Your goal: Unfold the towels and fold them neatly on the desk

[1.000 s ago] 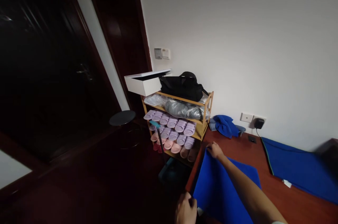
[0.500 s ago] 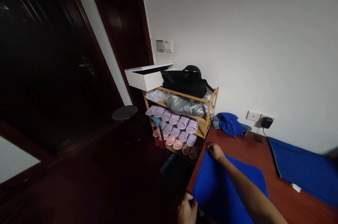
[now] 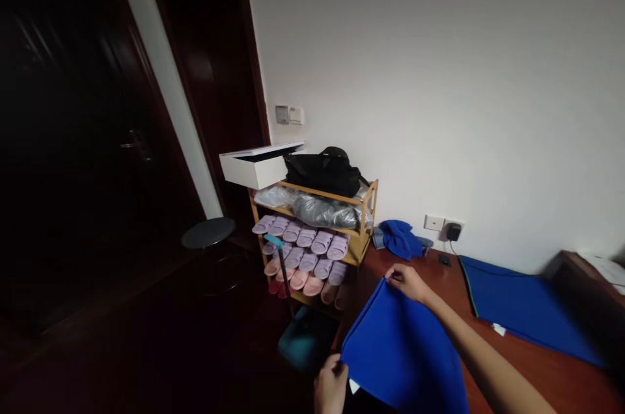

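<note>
A blue cloth (image 3: pixel 400 349) hangs between my two hands at the left edge of the red-brown table (image 3: pixel 532 368). My left hand (image 3: pixel 332 385) pinches its lower left corner, just above a small white tag (image 3: pixel 354 386). The upper corner is gripped by the fingertips of my right hand (image 3: pixel 407 282), whose forearm crosses over the table. Another blue cloth (image 3: pixel 527 310) with a white tag lies flat on the table to the right. At the back left of the table sits a crumpled blue cloth (image 3: pixel 400 238).
Beyond the table stands a wooden rack (image 3: pixel 364 248) with lilac and pink slippers, a black bag (image 3: pixel 322 172) and a white box (image 3: pixel 254 170). A dustpan (image 3: pixel 305 339) and a round stool (image 3: pixel 208 232) are on the floor. A black plug (image 3: pixel 454 232) is in the wall.
My right hand has raised its corner, and the blue cloth has come up off the table between my hands. The view has shifted, showing more of the table's right side.
</note>
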### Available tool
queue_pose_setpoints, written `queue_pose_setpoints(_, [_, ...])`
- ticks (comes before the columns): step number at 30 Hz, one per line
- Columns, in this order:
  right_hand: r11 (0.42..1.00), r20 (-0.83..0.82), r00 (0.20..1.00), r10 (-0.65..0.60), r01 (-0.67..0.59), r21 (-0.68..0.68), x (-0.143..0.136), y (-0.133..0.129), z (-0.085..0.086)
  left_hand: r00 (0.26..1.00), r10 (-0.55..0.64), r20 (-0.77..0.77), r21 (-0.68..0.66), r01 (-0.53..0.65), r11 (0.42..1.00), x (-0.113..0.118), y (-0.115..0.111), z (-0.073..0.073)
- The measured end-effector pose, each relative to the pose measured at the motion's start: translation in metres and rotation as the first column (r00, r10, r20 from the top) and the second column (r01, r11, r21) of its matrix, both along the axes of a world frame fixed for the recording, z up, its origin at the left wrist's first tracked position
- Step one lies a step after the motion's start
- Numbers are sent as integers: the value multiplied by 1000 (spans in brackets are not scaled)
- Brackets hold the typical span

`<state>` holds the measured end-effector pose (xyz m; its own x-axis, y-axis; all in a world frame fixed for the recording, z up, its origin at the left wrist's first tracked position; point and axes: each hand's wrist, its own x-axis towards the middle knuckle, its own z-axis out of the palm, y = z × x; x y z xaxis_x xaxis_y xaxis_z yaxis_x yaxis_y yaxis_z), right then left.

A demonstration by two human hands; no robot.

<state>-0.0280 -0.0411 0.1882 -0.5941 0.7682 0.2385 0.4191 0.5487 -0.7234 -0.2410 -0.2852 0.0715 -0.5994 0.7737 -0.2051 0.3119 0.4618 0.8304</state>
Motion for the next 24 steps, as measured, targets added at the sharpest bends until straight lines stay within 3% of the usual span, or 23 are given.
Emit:
queue_pose_setpoints(3, [1000,-46,999,-16,17,25,39,-19,36,997,11,73,196,-25,980,-1,4,10])
queue_pose_setpoints(6, [997,-92,994,-54,58,45,77,-35,68,990,-21,142,421,-41,906,1,4,38])
queue_pose_setpoints(9, [996,-178,981,-79,83,15,113,-50,97,988,-63,141,551,-25,834,8,-1,81])
queue_pose_setpoints(13, [992,-320,939,-126,109,-71,159,-71,131,982,-165,87,655,68,753,16,-2,149])
queue_pose_setpoints(16, [978,-386,901,-199,159,-132,188,-84,145,972,-234,24,725,144,674,21,4,198])
queue_pose_setpoints(19, [963,-425,868,-258,196,-184,208,-98,149,962,-271,-18,762,189,620,26,13,237])
queue_pose_setpoints(21, [956,-435,855,-281,210,-206,217,-107,151,959,-279,-47,765,214,607,31,18,253])
queue_pose_setpoints(24, [946,-429,848,-313,238,-220,228,-122,154,956,-283,-82,761,243,601,39,24,264])
